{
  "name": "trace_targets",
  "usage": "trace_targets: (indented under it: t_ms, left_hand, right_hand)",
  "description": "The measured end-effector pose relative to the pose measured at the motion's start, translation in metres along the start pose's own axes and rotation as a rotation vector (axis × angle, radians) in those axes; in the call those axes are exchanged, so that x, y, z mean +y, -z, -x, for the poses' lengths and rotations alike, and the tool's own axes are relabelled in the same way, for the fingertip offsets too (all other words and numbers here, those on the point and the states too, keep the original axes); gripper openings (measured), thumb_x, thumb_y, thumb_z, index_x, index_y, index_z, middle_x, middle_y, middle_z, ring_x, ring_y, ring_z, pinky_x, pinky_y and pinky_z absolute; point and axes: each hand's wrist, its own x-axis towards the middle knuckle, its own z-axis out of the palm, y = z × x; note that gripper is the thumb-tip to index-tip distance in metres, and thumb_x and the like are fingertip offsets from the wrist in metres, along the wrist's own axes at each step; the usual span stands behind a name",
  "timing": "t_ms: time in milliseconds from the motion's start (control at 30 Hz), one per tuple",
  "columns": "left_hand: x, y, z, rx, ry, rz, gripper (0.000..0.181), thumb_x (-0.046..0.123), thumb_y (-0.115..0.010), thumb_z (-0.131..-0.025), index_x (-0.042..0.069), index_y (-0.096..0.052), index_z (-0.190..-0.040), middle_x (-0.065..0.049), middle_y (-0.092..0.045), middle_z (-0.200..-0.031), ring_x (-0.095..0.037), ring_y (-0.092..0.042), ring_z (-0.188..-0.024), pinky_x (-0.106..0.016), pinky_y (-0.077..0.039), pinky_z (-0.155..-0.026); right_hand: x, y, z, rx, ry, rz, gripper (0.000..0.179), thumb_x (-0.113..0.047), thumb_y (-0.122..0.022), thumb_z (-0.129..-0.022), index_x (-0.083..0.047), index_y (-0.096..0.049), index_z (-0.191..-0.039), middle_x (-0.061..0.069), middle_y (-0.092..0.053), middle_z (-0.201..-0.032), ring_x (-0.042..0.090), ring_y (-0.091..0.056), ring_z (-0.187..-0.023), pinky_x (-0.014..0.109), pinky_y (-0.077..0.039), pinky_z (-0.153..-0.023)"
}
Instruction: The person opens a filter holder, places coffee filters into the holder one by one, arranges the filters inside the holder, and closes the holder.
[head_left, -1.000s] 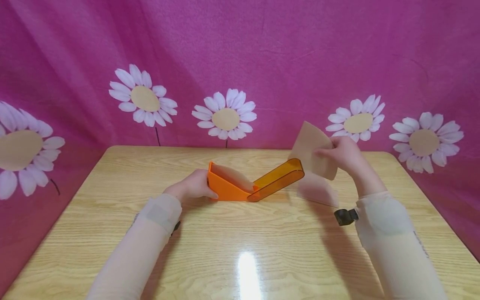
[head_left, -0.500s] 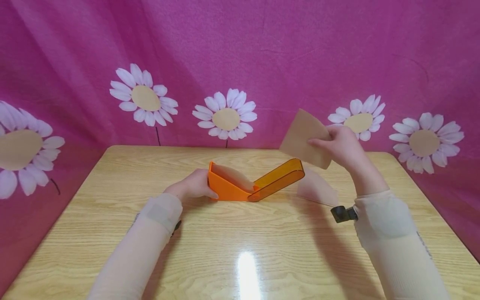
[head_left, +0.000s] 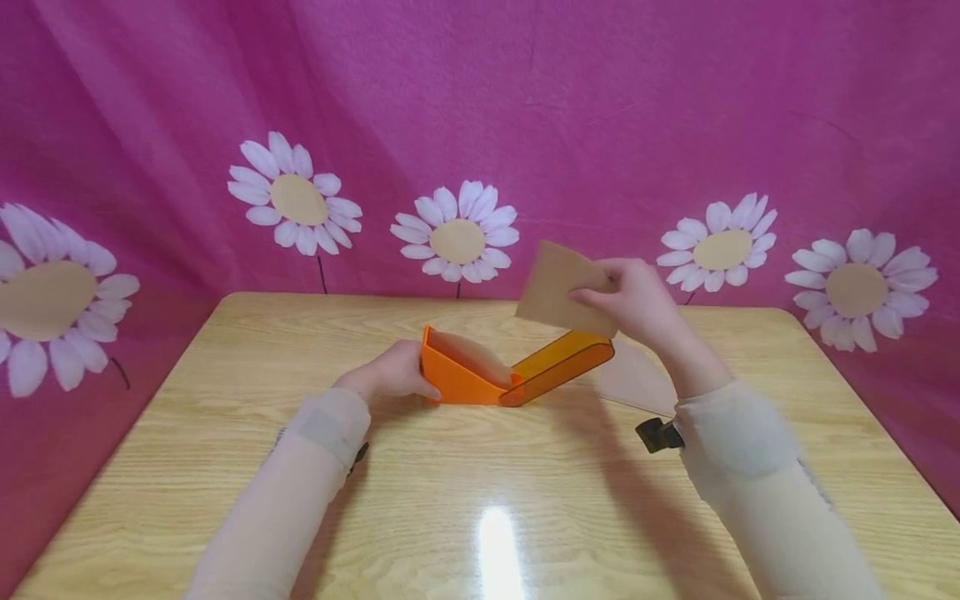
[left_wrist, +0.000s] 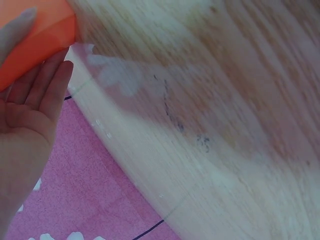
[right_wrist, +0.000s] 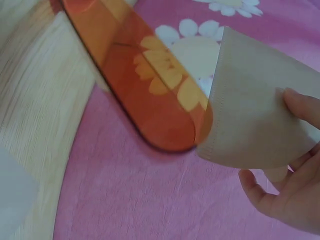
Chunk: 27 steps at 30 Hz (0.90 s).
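Note:
In the head view my left hand [head_left: 393, 369] grips the left end of an orange filter holder [head_left: 457, 385] on the table. Its see-through amber lid [head_left: 558, 367] is swung open, slanting up to the right. A brown paper coffee filter [head_left: 471, 354] sits inside the holder. My right hand [head_left: 641, 300] pinches another coffee filter [head_left: 557, 287] between thumb and fingers, raised just above the lid's far end. The right wrist view shows this filter's crimped seam [right_wrist: 216, 105] beside the lid's rounded tip [right_wrist: 175, 135]. The left wrist view has the fingers [left_wrist: 50, 90] under the orange holder.
Another piece of brown filter paper [head_left: 636, 385] lies flat on the wooden table [head_left: 420, 492], right of the lid and partly behind my right wrist. A pink cloth [head_left: 585, 125] printed with white daisies hangs right behind the table's back edge.
My right hand first lifted the coffee filter off the paper on the table, then carried it left, over the lid. My left hand stays on the holder.

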Motion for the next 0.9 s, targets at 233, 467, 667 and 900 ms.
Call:
trace_targets:
  t_ms: [233, 467, 667, 900]
  left_hand:
    - [-0.003, -0.002, -0.002, 0.000, 0.004, 0.010, 0.043, 0.004, -0.077, -0.072, 0.007, -0.058, -0.110, -0.004, -0.063, -0.098, -0.019, -0.054, -0.086, -0.036, -0.044, -0.092]
    - [-0.002, 0.000, -0.002, 0.003, 0.021, 0.016, 0.041, 0.004, -0.077, -0.072, 0.008, -0.058, -0.109, -0.003, -0.062, -0.098, -0.019, -0.054, -0.088, -0.036, -0.044, -0.093]
    - [0.000, 0.000, -0.002, 0.004, 0.011, 0.018, 0.042, 0.004, -0.077, -0.072, 0.008, -0.058, -0.109, -0.003, -0.062, -0.098, -0.020, -0.054, -0.088, -0.036, -0.044, -0.093]
    - [0.000, 0.000, -0.002, -0.002, 0.021, 0.031, 0.042, 0.003, -0.077, -0.072, 0.008, -0.058, -0.110, -0.003, -0.062, -0.099, -0.020, -0.054, -0.090, -0.037, -0.043, -0.095]
  right_hand:
    - [-0.008, -0.015, -0.004, -0.027, 0.014, -0.014, 0.024, -0.020, -0.066, -0.086, -0.001, -0.066, -0.102, 0.016, -0.067, -0.097, 0.024, -0.058, -0.083, 0.028, -0.045, -0.071]
    - [-0.010, -0.030, -0.008, -0.050, 0.021, -0.012, 0.025, -0.019, -0.068, -0.085, -0.001, -0.067, -0.102, 0.016, -0.067, -0.095, 0.023, -0.057, -0.081, 0.027, -0.043, -0.068]
    - [-0.007, -0.044, -0.012, -0.043, 0.039, 0.022, 0.021, -0.018, -0.069, -0.084, -0.002, -0.067, -0.097, 0.015, -0.068, -0.093, 0.023, -0.057, -0.079, 0.028, -0.043, -0.066]
    - [-0.008, -0.058, -0.013, -0.071, 0.097, 0.031, 0.014, -0.015, -0.069, -0.083, -0.003, -0.063, -0.082, 0.006, -0.056, -0.070, 0.018, -0.046, -0.065, 0.027, -0.037, -0.059]
